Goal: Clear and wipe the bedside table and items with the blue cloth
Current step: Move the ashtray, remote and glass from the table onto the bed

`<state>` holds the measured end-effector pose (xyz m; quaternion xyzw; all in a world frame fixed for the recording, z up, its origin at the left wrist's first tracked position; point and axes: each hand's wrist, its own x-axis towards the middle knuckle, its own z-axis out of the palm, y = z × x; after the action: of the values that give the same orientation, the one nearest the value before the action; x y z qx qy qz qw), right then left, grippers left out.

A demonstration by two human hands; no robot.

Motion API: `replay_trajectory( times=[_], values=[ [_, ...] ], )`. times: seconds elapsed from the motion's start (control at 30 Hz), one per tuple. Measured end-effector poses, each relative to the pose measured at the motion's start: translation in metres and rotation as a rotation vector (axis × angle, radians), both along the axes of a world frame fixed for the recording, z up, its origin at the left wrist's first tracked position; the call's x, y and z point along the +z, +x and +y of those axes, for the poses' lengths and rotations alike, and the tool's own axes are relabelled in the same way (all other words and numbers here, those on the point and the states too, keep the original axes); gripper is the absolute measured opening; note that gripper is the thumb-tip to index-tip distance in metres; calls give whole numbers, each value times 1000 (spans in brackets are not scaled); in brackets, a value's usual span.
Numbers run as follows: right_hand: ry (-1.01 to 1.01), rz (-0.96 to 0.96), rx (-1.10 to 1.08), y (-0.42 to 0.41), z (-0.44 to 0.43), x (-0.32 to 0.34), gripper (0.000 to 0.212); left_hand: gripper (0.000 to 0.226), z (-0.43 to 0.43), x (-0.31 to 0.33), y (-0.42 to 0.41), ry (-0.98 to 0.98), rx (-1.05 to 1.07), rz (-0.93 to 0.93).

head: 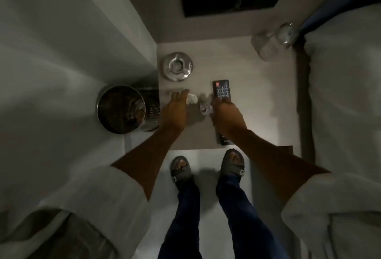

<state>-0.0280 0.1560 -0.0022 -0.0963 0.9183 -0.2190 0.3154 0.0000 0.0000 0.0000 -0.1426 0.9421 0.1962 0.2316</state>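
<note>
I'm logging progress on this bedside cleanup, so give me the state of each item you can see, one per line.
Remote: flat on table, right hand over its near part.
Paper wad: crumpled, at left hand fingertips.
Second wad: crumpled, between the hands.
Ashtray: upright, looks empty.
Glasses: two, at table's far right corner.
Bin: open, beside table.

The surface (257, 94) stands between a wall on the left and the bed (340, 94) on the right. Ashtray (177, 67) at far left; glass jar (272, 41) at far right corner. Remote (221, 89) lies centre, two crumpled papers (191, 98) just left of it. Bin (121, 109) on the floor, left of the surface.
</note>
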Motion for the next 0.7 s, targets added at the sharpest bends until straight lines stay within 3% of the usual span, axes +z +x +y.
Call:
replay_trajectory(
  times=[0.13, 0.23, 0.3, 0.37, 0.53, 0.7],
  values=[
    [3, 107, -23, 1, -25, -27, 46, 60, 1, -30, -13, 78, 11, 41],
    [40, 177, -56, 4, -30, -40, 43, 42, 1, -46, -14, 78, -70, 88],
    [72, 196, -42, 2, -32, -40, 40, 25, -4, -50, -18, 106, -48, 128],
    [92, 203, -13, -1, -36, -42, 38, 22, -13, -53, -17, 150, -6, 137],
    [63, 94, 24, -4, -58, -40, 52, 27, -54, -49, 11, 224, 113, 266],
    [-23, 1, 134, 11, -119, -36, 55, 23, -115, -47, 67, 125, 347, 357]
  ],
)
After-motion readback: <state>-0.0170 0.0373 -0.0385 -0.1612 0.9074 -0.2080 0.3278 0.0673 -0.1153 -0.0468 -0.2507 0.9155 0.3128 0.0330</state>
